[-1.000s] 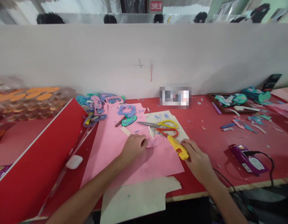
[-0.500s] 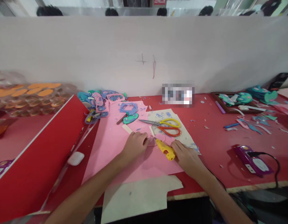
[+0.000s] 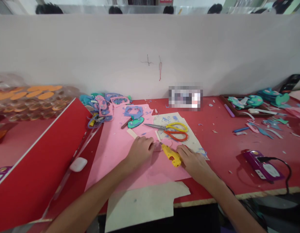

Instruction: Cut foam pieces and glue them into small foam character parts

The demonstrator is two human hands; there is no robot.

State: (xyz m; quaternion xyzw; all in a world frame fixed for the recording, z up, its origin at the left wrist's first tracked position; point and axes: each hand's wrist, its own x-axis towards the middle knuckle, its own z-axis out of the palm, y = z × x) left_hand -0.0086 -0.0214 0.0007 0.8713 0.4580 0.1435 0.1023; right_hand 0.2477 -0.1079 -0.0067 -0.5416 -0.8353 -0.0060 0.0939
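My right hand (image 3: 192,160) is closed around a yellow glue gun (image 3: 173,156), its nozzle pointing up and left toward my left hand. With curled fingers, my left hand (image 3: 141,150) pinches a small pale pink piece (image 3: 157,146) close to the nozzle; most of the grip is hidden. Just beyond lie scissors (image 3: 164,128) with one yellow and one orange handle. A green cutout (image 3: 135,122), a blue-violet cutout ring (image 3: 133,111) and a cream strip (image 3: 132,133) rest on the pink sheet (image 3: 111,161).
A red panel (image 3: 43,161) leans on the left, beside a white case (image 3: 78,164). Coloured cutouts (image 3: 103,105) are heaped at the back left. To the right are a purple device (image 3: 263,165) with a black cable, scraps and a brown tray (image 3: 223,101). A white partition (image 3: 103,48) stands behind.
Almost nothing differs. The whole view has shifted slightly, and both hands keep the same position around the pink piece and glue gun.
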